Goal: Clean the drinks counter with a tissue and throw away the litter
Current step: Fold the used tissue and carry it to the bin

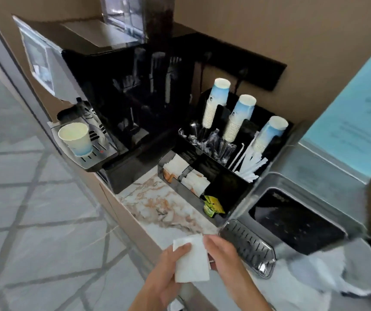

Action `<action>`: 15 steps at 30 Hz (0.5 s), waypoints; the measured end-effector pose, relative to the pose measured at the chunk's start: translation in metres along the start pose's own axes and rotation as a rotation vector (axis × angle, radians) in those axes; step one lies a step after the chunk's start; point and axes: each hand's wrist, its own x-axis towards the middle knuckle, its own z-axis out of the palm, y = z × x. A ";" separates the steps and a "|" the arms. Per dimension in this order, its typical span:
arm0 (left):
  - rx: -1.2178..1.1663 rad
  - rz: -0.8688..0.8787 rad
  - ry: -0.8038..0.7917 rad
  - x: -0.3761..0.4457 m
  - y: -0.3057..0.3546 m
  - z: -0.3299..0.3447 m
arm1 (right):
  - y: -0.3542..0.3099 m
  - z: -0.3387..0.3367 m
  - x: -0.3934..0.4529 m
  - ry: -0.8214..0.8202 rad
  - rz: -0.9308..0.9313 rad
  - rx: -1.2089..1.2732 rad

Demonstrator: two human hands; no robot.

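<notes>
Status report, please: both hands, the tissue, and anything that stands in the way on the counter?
Left hand grips tissue; right hand pinches its edge. Tissue not yet on marble counter. Paper cup sits on coffee machine tray.

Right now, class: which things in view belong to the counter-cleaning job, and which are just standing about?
Part of the job:
- tissue, held in both hands, left and right
- marble counter

Just standing about:
- cup stacks
- straws
- coffee machine
- single paper cup
</notes>
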 end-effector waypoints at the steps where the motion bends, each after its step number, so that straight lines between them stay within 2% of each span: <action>1: 0.050 -0.024 -0.009 -0.003 -0.007 0.004 | 0.007 -0.004 -0.008 0.039 0.016 0.032; 8: 0.314 -0.150 -0.084 -0.010 -0.048 0.045 | 0.052 -0.040 -0.073 0.254 0.039 0.124; 15: 0.560 -0.139 -0.174 -0.002 -0.090 0.102 | 0.076 -0.084 -0.122 0.505 -0.041 0.134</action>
